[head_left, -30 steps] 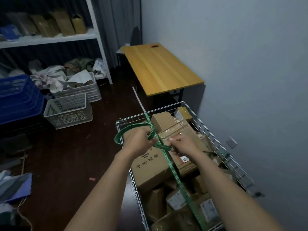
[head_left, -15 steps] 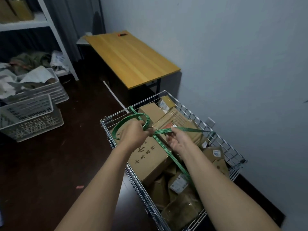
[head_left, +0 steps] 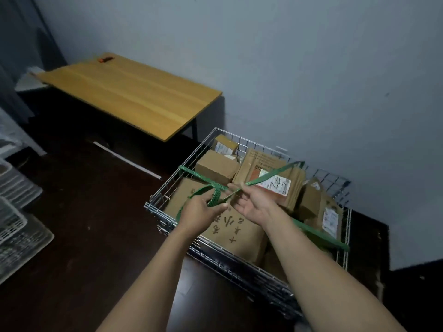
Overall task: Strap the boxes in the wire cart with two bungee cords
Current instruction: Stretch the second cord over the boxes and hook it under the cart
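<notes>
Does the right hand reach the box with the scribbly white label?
Probably yes. The box lies on top, just past the right hand, with only the green cord crossing it.

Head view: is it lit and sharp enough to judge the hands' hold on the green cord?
Head view: dim, flat light, no glare; edges bowed by the wide lens; left hand and right hand slightly soft, yet both visibly hold the green cord.
</notes>
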